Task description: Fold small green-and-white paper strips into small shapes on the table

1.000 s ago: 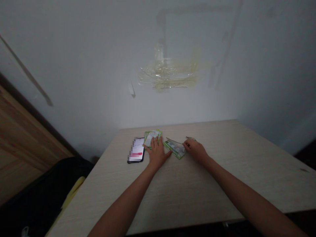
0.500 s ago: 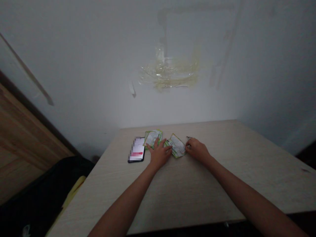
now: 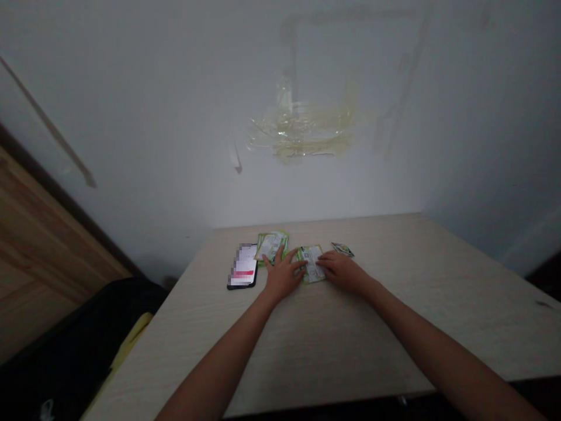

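A flat green-and-white printed piece, a packet or a card, lies on the table between my hands. My left hand rests with its fingers spread, the right-side fingertips on this piece's left edge. Its other fingertips touch a small stack of similar printed pieces behind it. My right hand lies palm down with fingers stretched out, their tips on the middle piece's right edge. Just behind that hand is a smaller printed piece, partly hidden by it.
A phone with a lit screen lies left of the stack. The pale wooden table meets a wall patched with clear tape. Dark and yellow cloth is beyond the table's left edge, near a wooden panel.
The middle printed piece was bent and tilted; now it lies flatter and straighter. My right hand has shifted slightly left onto it, uncovering more of the smaller piece. The left hand has barely moved.
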`<state>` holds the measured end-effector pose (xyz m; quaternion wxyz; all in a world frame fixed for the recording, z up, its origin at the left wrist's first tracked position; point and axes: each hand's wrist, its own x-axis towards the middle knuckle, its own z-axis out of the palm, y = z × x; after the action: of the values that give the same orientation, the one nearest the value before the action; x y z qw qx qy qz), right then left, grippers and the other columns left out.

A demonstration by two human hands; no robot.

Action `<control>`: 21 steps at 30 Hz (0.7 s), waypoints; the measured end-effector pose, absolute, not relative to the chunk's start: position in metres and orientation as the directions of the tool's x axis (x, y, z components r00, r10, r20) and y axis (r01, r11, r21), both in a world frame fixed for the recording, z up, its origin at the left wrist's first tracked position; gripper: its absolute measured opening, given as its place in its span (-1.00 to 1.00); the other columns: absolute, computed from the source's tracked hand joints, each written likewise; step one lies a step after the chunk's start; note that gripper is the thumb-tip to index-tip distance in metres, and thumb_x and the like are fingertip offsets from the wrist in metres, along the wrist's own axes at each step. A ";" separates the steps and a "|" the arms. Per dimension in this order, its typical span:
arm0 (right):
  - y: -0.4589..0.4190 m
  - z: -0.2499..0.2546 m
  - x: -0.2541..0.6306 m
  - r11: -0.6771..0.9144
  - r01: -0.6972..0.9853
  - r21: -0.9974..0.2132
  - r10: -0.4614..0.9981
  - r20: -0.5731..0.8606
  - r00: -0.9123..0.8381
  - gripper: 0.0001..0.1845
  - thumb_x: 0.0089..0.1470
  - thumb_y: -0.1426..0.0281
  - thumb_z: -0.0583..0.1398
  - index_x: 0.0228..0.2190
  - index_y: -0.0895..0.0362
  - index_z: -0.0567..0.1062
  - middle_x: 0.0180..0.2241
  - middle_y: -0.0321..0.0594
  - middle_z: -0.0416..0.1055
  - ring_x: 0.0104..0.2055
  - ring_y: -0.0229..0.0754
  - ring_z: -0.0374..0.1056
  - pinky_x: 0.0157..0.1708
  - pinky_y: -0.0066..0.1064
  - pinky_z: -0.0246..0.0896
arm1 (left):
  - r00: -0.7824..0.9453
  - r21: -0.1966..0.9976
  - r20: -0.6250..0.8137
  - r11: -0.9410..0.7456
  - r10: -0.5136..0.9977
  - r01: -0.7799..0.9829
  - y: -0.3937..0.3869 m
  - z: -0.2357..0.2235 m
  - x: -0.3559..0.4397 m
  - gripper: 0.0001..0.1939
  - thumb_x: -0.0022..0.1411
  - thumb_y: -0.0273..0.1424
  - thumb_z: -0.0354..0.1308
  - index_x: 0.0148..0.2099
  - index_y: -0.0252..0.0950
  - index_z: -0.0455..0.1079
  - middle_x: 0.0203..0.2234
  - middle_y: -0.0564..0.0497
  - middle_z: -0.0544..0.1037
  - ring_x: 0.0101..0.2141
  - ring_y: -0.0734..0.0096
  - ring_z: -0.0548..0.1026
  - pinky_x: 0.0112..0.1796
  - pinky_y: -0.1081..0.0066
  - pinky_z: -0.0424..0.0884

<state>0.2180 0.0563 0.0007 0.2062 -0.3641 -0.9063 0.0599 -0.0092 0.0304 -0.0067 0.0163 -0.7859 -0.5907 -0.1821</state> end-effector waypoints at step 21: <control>0.061 -0.001 0.231 0.670 0.593 -0.447 0.737 0.299 -0.607 -0.54 0.04 0.41 0.24 0.02 0.11 0.46 0.00 -0.04 0.45 0.05 -0.02 0.35 0.10 -0.14 0.19 | 0.316 0.213 0.254 -0.372 0.914 0.903 0.027 0.008 -0.017 -0.60 0.23 0.06 0.01 0.03 0.14 0.44 0.18 0.10 0.36 0.29 -0.08 0.02 0.13 -0.45 -0.36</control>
<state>0.2306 0.0610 -0.0006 0.2346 -0.3763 -0.8831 0.1533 -0.0168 0.0272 0.0076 -0.0159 -0.8111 -0.5602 -0.1675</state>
